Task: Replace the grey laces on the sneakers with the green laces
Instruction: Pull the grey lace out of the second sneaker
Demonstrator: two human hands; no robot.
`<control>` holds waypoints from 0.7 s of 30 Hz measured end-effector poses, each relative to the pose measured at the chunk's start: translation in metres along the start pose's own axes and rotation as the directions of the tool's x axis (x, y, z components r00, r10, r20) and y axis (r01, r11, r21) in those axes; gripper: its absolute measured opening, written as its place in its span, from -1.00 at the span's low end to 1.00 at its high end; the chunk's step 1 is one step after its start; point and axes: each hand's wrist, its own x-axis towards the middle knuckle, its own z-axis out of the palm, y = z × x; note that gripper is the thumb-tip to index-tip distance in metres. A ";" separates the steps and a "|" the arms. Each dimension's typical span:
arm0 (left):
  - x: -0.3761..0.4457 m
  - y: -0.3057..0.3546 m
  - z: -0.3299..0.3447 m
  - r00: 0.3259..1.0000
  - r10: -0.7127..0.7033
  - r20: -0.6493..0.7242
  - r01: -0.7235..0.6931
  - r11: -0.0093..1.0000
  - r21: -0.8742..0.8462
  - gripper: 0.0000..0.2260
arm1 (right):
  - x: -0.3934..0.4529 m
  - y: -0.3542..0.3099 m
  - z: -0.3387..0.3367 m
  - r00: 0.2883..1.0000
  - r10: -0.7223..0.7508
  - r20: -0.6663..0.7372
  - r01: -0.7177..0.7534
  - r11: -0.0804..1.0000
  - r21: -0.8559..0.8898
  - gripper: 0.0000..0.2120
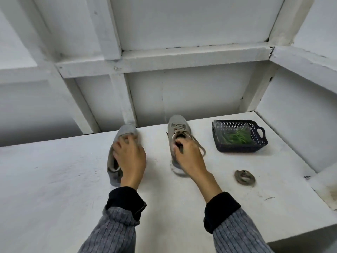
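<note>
Hands reaching forward, left grip (129,154) clasping left sneaker (125,133), right grip (187,152) clasping right sneaker (177,123), white counter (54,179), white panelled wall (182,22).

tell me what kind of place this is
Probably a plain workroom or storage corner, not a shop: a bare white-painted bench set against white framed wall panels, holding only the sneakers and a small dark basket.
</note>
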 end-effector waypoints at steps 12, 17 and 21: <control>0.025 -0.058 -0.014 0.986 0.037 0.164 -0.015 0.991 -0.135 -0.80 | 0.007 -0.042 0.047 0.992 0.122 0.021 -0.095 0.859 -0.504 -0.64; 0.037 -0.104 -0.034 0.998 0.032 0.051 -0.026 0.993 -0.116 -0.87 | -0.005 -0.093 0.084 0.996 0.060 0.065 -0.029 0.913 -0.406 -0.65; 0.044 -0.146 -0.054 0.999 -0.037 0.009 0.038 0.997 -0.068 -0.89 | -0.016 -0.124 0.128 0.994 -0.031 0.109 0.071 0.920 -0.384 -0.64</control>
